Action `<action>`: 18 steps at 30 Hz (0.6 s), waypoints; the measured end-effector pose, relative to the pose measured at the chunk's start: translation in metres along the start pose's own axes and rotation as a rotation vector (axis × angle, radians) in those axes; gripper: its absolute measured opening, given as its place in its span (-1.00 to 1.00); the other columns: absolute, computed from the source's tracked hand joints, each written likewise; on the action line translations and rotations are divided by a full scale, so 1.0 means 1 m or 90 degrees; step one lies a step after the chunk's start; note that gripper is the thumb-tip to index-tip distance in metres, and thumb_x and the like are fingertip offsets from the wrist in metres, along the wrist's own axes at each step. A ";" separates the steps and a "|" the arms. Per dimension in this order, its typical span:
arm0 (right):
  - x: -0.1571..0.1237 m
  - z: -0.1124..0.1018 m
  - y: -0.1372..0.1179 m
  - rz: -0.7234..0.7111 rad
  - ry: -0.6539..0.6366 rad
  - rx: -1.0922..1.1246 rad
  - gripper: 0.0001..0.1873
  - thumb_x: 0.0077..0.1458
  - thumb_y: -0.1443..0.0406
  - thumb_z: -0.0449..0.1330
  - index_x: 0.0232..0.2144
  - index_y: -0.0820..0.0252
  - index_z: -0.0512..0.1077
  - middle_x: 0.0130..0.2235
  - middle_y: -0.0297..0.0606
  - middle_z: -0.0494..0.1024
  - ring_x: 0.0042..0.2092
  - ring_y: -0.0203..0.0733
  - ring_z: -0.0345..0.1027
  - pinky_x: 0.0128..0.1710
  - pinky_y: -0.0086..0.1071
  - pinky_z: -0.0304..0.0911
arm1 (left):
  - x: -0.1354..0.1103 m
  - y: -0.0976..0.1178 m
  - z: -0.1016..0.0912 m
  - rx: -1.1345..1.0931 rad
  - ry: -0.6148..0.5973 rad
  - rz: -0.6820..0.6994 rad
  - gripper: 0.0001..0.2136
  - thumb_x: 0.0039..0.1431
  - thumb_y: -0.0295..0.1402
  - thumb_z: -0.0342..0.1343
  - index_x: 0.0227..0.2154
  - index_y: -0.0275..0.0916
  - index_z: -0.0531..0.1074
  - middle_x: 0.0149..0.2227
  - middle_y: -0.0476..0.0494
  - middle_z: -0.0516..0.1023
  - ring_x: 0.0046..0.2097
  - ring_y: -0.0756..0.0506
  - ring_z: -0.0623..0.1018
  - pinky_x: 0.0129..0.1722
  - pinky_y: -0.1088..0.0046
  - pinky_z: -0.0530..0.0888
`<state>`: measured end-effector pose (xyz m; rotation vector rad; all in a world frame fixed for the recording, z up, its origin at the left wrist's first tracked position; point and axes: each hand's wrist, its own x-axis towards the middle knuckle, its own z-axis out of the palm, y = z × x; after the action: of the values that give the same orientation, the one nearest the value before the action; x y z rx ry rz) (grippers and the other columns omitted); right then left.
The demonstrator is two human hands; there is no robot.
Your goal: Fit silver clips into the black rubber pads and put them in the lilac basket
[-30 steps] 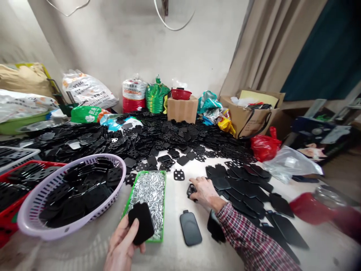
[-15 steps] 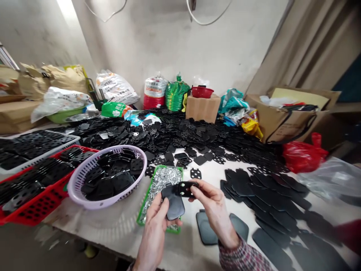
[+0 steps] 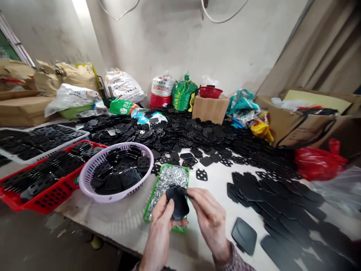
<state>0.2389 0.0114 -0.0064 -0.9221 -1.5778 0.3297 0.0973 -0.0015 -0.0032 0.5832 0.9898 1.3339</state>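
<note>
My left hand [image 3: 160,226] is closed on a smooth black plate [image 3: 177,205] with rounded corners, thumb on its face. Close on the right, my right hand [image 3: 210,218] pinches a thin black holed plate [image 3: 185,192] by its end. That piece is turned nearly edge-on and meets the top right of the smooth plate; whether the two are joined I cannot tell. Below the hands lies a green tray [image 3: 150,201] full of small silvery metal pins [image 3: 170,177], partly covered by my left hand and the smooth plate.
A lilac basket [image 3: 84,186] and a red basket [image 3: 60,192] of black plates stand left. One smooth plate [image 3: 244,236] lies right of my hand, beside overlapping plates [image 3: 270,199]. A loose holed plate [image 3: 201,174] lies behind the tray. Bags and a carton [image 3: 210,109] line the wall.
My right hand has turned the holed plate from face-on to nearly edge-on, against the smooth plate's top right. The whole view has shifted, so the scene sits further right.
</note>
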 end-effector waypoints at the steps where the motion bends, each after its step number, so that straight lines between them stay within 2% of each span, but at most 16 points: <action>1: -0.003 0.002 0.000 -0.076 -0.042 -0.047 -0.64 0.28 0.49 0.07 0.00 0.10 0.51 -0.04 -0.17 0.54 -0.01 -0.02 0.38 -0.01 -0.14 0.39 | 0.000 -0.001 0.000 -0.011 0.002 -0.003 -0.59 0.09 -0.20 0.26 -0.01 -0.24 0.47 0.07 -0.30 0.51 -0.22 -0.18 0.61 -0.43 0.38 0.58; 2: -0.006 0.004 0.001 -0.133 -0.077 -0.087 -0.59 0.27 0.52 0.03 0.05 0.12 0.48 0.00 -0.14 0.52 0.04 0.00 0.34 0.03 -0.11 0.37 | 0.001 -0.002 -0.001 -0.021 0.001 -0.008 -0.58 0.10 -0.20 0.25 0.02 -0.22 0.45 0.12 -0.29 0.47 -0.13 -0.21 0.60 -0.38 0.37 0.59; 4: -0.012 0.008 0.002 -0.187 -0.116 -0.148 -0.53 0.26 0.56 -0.01 0.12 0.17 0.41 0.06 -0.09 0.48 0.10 0.03 0.28 0.05 -0.07 0.35 | 0.002 -0.005 -0.003 -0.044 0.017 -0.015 -0.54 0.09 -0.20 0.26 0.05 -0.20 0.42 0.18 -0.29 0.42 0.00 -0.27 0.56 -0.28 0.35 0.60; 12: -0.016 0.011 -0.003 -0.182 -0.142 -0.201 -0.57 0.30 0.50 0.04 0.16 0.21 0.35 0.11 -0.05 0.41 0.13 0.05 0.21 0.04 -0.07 0.37 | 0.003 -0.013 -0.005 -0.073 0.065 -0.025 -0.54 0.08 -0.16 0.27 0.05 -0.15 0.44 0.32 -0.24 0.26 0.22 -0.29 0.38 -0.13 0.41 0.57; 15: -0.016 0.010 -0.003 -0.184 -0.145 -0.195 -0.55 0.29 0.52 0.03 0.17 0.20 0.34 0.11 -0.06 0.41 0.12 0.05 0.22 0.04 -0.08 0.37 | 0.002 -0.013 -0.006 -0.066 0.050 -0.020 -0.51 0.10 -0.09 0.23 0.07 -0.17 0.43 0.28 -0.29 0.31 0.21 -0.31 0.40 -0.06 0.32 0.55; 18: -0.019 0.009 -0.003 -0.177 -0.164 -0.162 -0.55 0.28 0.53 0.02 0.16 0.19 0.35 0.12 -0.07 0.40 0.13 0.04 0.21 0.06 -0.09 0.34 | 0.002 -0.015 -0.012 0.037 0.053 0.028 -0.51 0.05 -0.12 0.29 0.05 -0.14 0.45 0.23 -0.22 0.40 0.23 -0.28 0.37 0.08 0.32 0.46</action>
<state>0.2290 -0.0015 -0.0194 -0.8606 -1.9930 0.0508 0.0947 -0.0044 -0.0219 0.6000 1.0919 1.3814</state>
